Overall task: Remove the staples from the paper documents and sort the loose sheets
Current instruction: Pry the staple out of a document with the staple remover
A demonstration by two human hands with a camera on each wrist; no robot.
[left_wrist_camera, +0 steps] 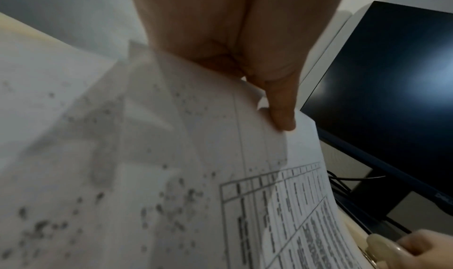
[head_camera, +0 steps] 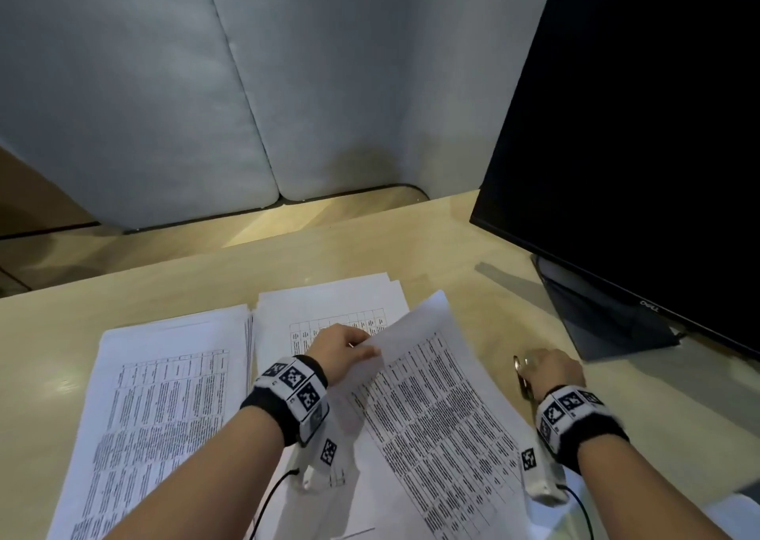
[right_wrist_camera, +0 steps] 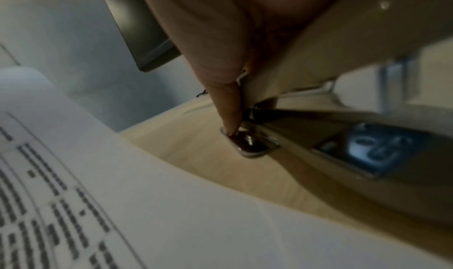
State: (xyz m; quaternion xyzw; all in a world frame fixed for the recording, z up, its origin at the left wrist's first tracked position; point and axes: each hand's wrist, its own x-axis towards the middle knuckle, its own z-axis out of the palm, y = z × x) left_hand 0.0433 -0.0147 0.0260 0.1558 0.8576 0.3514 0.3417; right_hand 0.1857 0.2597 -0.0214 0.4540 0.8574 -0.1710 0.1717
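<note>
A printed sheet with a table on it is raised at its far left corner, where my left hand pinches it between thumb and fingers. In the left wrist view the thumb presses on that sheet. Two stacks of similar printed sheets lie flat: one at the left, one in the middle, partly under the raised sheet. At the right, my right hand grips a beige and metal stapler low over the desk. The right wrist view shows its metal nose touching the desk.
A dark monitor on its stand fills the right back of the wooden desk. Grey padded panels close the back. Cables run behind the monitor.
</note>
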